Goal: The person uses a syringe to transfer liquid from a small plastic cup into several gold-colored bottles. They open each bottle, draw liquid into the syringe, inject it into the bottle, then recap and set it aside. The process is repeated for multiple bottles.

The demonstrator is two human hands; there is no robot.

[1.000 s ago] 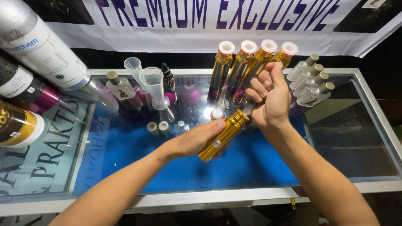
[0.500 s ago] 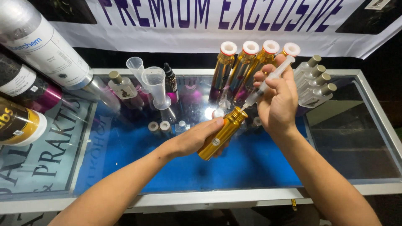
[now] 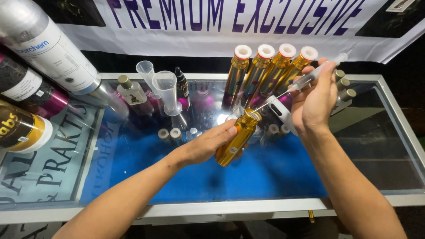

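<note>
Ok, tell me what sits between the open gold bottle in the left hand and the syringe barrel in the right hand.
Only the syringe's thin needle spans that gap, running from the syringe barrel down toward the gold bottle mouth, seen in the head view.

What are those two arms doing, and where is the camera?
The camera sits on a person's head and looks down, so you see that person's own two arms. The left hand holds a small open gold bottle, tilted. The right hand holds a clear syringe whose thin needle points at the bottle's mouth. All this is above a glass counter with blue underneath. On it stand four taller gold bottles, clear measuring cups, a dark dropper bottle and some small vials.
</note>
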